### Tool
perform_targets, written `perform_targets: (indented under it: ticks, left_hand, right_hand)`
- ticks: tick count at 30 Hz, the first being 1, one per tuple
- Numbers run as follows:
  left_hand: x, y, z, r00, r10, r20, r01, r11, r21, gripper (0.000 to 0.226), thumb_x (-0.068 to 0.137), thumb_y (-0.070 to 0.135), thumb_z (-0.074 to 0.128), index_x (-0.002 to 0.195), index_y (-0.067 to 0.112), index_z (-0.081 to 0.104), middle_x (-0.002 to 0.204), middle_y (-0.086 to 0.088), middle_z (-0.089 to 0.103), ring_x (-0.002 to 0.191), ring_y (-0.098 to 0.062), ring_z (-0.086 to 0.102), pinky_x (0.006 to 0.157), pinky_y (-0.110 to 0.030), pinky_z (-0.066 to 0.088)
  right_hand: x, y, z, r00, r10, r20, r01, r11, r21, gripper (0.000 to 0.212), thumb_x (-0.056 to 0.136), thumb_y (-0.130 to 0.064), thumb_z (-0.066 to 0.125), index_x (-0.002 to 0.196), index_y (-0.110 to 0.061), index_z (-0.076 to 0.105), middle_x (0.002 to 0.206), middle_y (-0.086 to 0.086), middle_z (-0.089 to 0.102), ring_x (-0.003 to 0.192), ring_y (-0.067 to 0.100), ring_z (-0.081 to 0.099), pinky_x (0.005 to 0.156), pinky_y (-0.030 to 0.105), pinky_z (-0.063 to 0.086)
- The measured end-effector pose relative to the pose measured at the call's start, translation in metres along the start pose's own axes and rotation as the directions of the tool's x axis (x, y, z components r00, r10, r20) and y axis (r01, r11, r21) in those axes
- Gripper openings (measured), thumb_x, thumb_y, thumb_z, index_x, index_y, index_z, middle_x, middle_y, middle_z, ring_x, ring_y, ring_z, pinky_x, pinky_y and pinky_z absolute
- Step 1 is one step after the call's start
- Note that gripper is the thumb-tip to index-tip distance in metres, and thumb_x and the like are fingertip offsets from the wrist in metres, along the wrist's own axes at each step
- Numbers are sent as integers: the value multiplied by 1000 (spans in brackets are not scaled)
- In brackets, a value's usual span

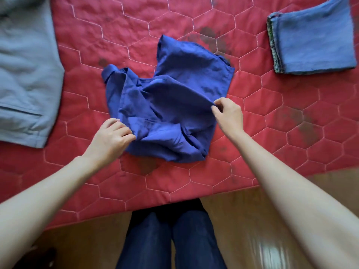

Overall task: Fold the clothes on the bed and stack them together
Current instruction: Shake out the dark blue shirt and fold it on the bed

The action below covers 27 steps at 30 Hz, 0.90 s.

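Note:
A crumpled dark blue shirt [167, 101] lies in the middle of the red quilted bed [252, 148]. My left hand [111, 137] grips the shirt's near left edge, fingers curled into the cloth. At the shirt's right edge, my right hand [229, 114] pinches the fabric between thumb and fingers. A folded stack of clothes [312, 37], light blue on top with green edges showing below, lies at the far right. A grey-blue garment [25, 74] is spread flat at the left.
The bed's near edge [174, 199] runs across in front of my legs in dark jeans [171, 241]. A wooden floor [242, 220] lies below. Dark stains mark the quilt beyond and to the right of the shirt.

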<state>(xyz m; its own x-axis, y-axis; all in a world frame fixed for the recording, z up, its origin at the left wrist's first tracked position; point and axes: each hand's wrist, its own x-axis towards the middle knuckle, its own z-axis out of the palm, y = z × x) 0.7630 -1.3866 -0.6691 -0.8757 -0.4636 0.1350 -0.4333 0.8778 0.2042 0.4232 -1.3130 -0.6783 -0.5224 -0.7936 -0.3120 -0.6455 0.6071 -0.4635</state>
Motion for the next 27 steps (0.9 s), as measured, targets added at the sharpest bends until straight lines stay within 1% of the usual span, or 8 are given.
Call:
perform_targets:
  ticks: [4, 8, 12, 16, 18, 21, 25, 27]
  left_hand:
    - [-51, 14, -9, 991, -126, 44, 127, 992, -8, 24, 80, 6, 50, 83, 6, 73, 84, -8, 70, 74, -29, 66, 84, -47, 48]
    - [-51, 23, -6, 950, -310, 29, 311, 950, -37, 24, 82, 12, 51, 94, 5, 72, 98, -10, 69, 84, -31, 65, 88, -46, 44]
    - [-15, 17, 8, 908, -418, 10, 417, 905, -81, 24, 84, 10, 57, 103, 1, 69, 107, -18, 66, 92, -36, 64, 83, -45, 47]
    - [33, -10, 24, 828, -558, 50, 561, 826, -57, 39, 89, 16, 61, 124, -1, 60, 129, -23, 56, 115, -37, 56, 94, -48, 42]
    - [58, -32, 31, 756, -650, 74, 654, 755, -50, 47, 94, 24, 55, 136, 3, 51, 141, -20, 46, 127, -34, 46, 101, -46, 34]
    - [91, -65, 39, 605, -791, 94, 796, 604, -43, 52, 97, 38, 48, 140, 9, 43, 147, -15, 38, 129, -34, 40, 102, -43, 32]
    - [119, -93, 46, 242, -949, 204, 953, 193, -232, 55, 96, 47, 46, 130, 4, 45, 136, -18, 46, 120, -40, 49, 95, -42, 38]
    - [125, -104, 48, 115, -960, 255, 962, 44, -268, 57, 94, 50, 47, 126, 4, 49, 130, -18, 54, 118, -38, 53, 94, -40, 40]
  right_hand:
    - [-41, 11, -4, 999, 26, 23, -24, 997, -80, 19, 90, -22, 58, 105, -13, 65, 106, 5, 65, 101, 25, 58, 78, 30, 37]
    - [-51, -12, 11, 983, -163, 80, 174, 974, -146, 43, 90, -19, 62, 129, -3, 54, 126, 13, 56, 118, 32, 49, 100, 37, 37]
    - [-34, -58, 41, 949, -271, 162, 296, 943, -155, 53, 91, -23, 60, 139, -6, 46, 139, 12, 47, 132, 28, 39, 108, 41, 33]
    - [4, -105, 74, 909, -362, 205, 398, 901, -174, 51, 96, -27, 53, 143, -8, 42, 145, 10, 42, 136, 24, 34, 107, 38, 32]
    - [28, -130, 87, 898, -399, 187, 430, 886, -173, 48, 98, -26, 49, 142, -8, 42, 141, 8, 46, 131, 25, 39, 103, 38, 36]
    - [61, -166, 105, 895, -409, 178, 434, 891, -136, 43, 100, -23, 45, 140, -8, 44, 132, 10, 54, 123, 30, 46, 96, 40, 39]
    - [89, -188, 124, 889, -357, 286, 409, 901, -146, 37, 100, -27, 46, 131, -7, 48, 127, 13, 56, 118, 33, 50, 90, 41, 42]
    - [95, -190, 133, 883, -336, 329, 402, 902, -159, 27, 99, -29, 49, 114, -7, 53, 120, 12, 59, 112, 32, 53, 81, 36, 39]
